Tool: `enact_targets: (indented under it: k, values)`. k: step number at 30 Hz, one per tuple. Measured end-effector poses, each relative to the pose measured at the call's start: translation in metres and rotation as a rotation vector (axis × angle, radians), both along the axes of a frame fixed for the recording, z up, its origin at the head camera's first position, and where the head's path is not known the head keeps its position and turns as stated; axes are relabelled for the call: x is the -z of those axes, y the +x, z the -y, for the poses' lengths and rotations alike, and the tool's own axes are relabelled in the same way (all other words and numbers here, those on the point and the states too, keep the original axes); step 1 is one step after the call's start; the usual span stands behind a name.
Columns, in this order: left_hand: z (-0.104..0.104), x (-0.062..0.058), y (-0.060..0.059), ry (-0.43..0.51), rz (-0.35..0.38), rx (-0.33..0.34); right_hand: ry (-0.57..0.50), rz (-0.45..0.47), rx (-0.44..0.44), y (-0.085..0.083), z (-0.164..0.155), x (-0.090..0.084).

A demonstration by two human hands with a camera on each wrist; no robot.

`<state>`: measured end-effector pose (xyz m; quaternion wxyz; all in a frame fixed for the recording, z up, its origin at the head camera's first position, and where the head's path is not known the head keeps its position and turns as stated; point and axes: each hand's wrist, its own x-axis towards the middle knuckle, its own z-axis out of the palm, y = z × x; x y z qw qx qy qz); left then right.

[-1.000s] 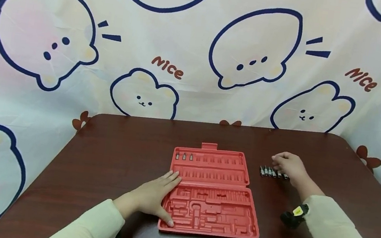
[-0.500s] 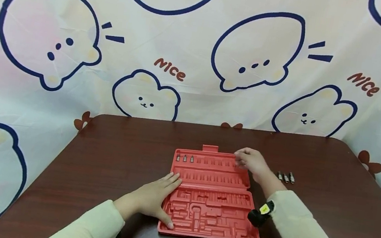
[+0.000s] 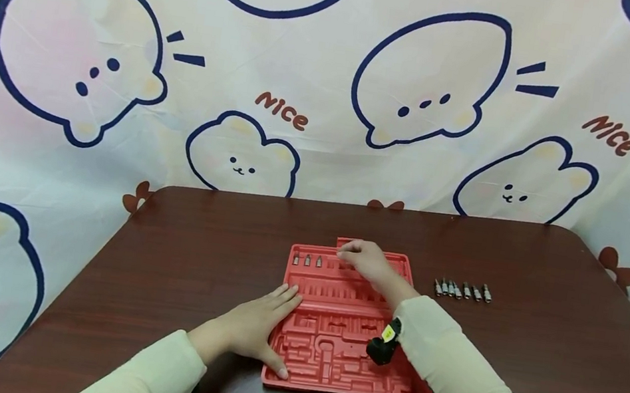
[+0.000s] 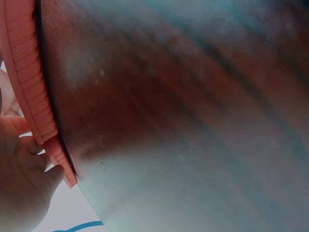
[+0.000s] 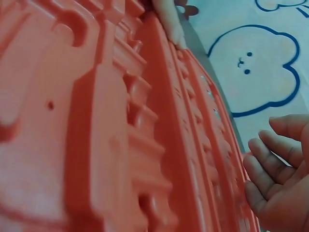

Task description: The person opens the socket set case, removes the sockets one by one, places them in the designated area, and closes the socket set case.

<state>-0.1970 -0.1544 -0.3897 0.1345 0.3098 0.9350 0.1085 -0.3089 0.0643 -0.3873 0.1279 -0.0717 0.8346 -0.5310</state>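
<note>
The fingers of the right hand (image 3: 369, 262) are bent above the far half of the red case (image 3: 342, 348), and whether they pinch anything cannot be told, since the head view shows mostly the back of the hand and the right wrist view shows loosely curled fingers with no clear object. The left hand (image 3: 256, 322) rests with fingers spread along the case's left edge, thumb on the near half and fingertips near the hinge. The case lies unfolded on the table, both molded halves facing up, with the hinge running across between them. Three small metal bits (image 3: 307, 260) stand side by side in the slots at the far half's left end, to the left of the right hand. The tab (image 3: 343, 241) on the far edge is partly covered by that hand. To the right of the case, apart from it, a row of metal bits (image 3: 451, 288) lies on the dark brown table (image 3: 194, 240). A black device (image 3: 382, 348) with a yellow label sits at the right wrist, by the pale sleeve (image 3: 471, 373). Behind the table hangs a whitish cloth (image 3: 331, 78) printed with blue-outlined bears and the word "Nice".
</note>
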Motion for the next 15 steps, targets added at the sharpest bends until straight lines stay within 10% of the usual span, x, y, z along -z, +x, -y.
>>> enact_targets:
  k: [15]
  values:
    - [0.0,0.0,-0.001,0.003,0.006,0.006,0.319,-0.102,-0.087,-0.011,0.033,0.009]
